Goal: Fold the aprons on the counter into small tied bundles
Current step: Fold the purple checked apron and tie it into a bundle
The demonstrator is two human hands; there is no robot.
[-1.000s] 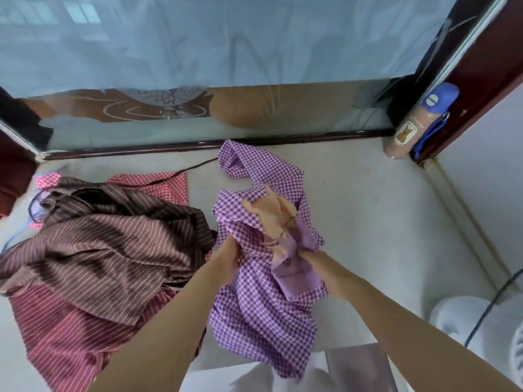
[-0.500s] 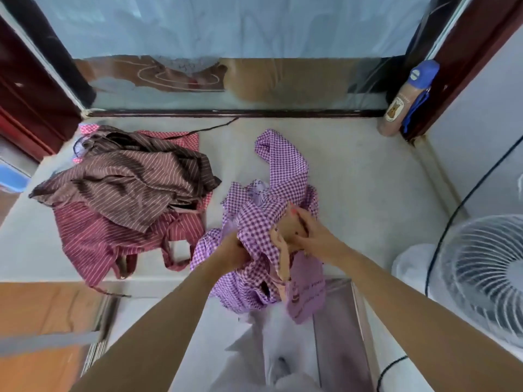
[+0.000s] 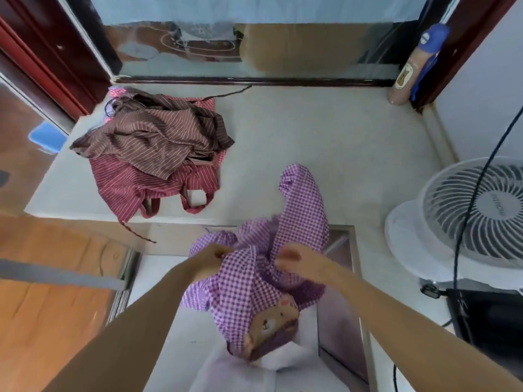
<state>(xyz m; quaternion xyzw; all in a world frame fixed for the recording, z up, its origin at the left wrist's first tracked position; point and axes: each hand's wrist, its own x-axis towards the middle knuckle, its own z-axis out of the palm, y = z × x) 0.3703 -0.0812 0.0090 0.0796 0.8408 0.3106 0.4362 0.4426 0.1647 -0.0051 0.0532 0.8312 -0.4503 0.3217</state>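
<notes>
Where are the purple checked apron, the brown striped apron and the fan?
purple checked apron [image 3: 243, 278], head view, its lifted middle fold.
brown striped apron [image 3: 152, 137], head view, middle of the heap's top.
fan [image 3: 447, 205], head view, front grille.

The checked apron [image 3: 249, 281] at 6 o'clock is purple and white in small squares, and its bear patch [image 3: 276, 323] is tan. At 10 o'clock the brown apron [image 3: 158, 137] has thin pale stripes, and the red apron [image 3: 127, 188] also. The counter [image 3: 311, 131] is pale grey. At 3 o'clock the fan [image 3: 481, 210] is white with grey blades.
</notes>
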